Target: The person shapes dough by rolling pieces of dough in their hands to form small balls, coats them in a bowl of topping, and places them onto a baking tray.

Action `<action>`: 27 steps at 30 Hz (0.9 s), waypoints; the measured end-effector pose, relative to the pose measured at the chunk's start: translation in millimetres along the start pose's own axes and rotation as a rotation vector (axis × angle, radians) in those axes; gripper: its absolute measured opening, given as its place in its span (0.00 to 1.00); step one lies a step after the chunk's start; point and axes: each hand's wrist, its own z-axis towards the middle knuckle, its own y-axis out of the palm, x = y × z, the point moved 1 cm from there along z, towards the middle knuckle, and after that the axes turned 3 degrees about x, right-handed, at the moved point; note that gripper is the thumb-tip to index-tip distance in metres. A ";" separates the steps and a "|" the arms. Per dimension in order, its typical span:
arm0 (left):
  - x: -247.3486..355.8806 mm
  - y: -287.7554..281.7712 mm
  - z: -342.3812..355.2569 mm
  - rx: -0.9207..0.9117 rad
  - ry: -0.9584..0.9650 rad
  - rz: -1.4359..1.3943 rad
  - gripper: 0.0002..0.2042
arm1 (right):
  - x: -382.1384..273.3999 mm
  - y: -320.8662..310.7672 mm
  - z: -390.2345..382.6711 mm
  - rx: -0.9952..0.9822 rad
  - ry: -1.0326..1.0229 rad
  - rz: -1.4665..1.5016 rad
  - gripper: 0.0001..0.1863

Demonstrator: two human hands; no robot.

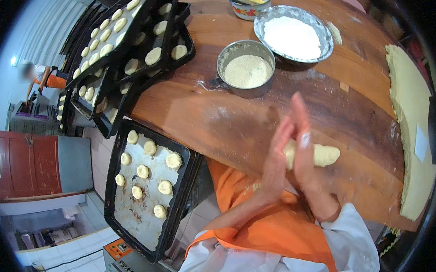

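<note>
Over the near part of the table, my left hand (277, 160) and my right hand (303, 144) are brought palm to palm, fingers stretched out straight. Whether a piece of dough lies between the palms is hidden. Some white flour or dough clings to the right hand. Behind and beside the hands a pale dough roll (327, 155) rests on the wood, partly covered by them. At the left, a black-rimmed baking tray (151, 226) bears several small round dough pieces (142, 172) spread apart.
A metal pot of pale crumbs (248, 90), a bowl of white flour (292, 35) and a flowered enamel bowl (251, 10) stand on the wooden table (197, 107). Stacked trays (121, 48) rise at the far left. A long dough slab (412, 127) lines the right edge. Another person (47, 78) works far left.
</note>
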 end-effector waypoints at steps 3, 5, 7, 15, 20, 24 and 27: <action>0.1 -2.9 24.0 0.188 -0.104 -0.186 0.31 | 8.7 24.2 -22.6 0.148 0.002 0.875 0.33; 3.2 -4.4 23.8 0.177 -0.197 -0.029 0.23 | -5.1 10.1 -14.0 0.115 0.285 0.360 0.28; 5.8 -7.8 18.6 0.011 0.177 0.302 0.22 | -6.2 -2.9 -2.5 0.176 0.409 0.557 0.27; 28.9 -28.6 50.4 -0.279 0.154 0.623 0.22 | 1.6 -22.3 19.1 0.037 0.282 0.546 0.30; 26.4 -59.8 146.9 -0.127 0.355 0.981 0.17 | -3.7 -54.9 21.9 0.076 0.266 0.465 0.25; -3.2 -78.4 207.9 -0.416 0.271 1.695 0.07 | 2.6 -64.1 10.8 0.091 0.354 0.394 0.19; -31.0 -88.7 220.3 -0.475 0.227 1.852 0.03 | 3.0 -66.9 7.9 0.119 0.374 0.427 0.16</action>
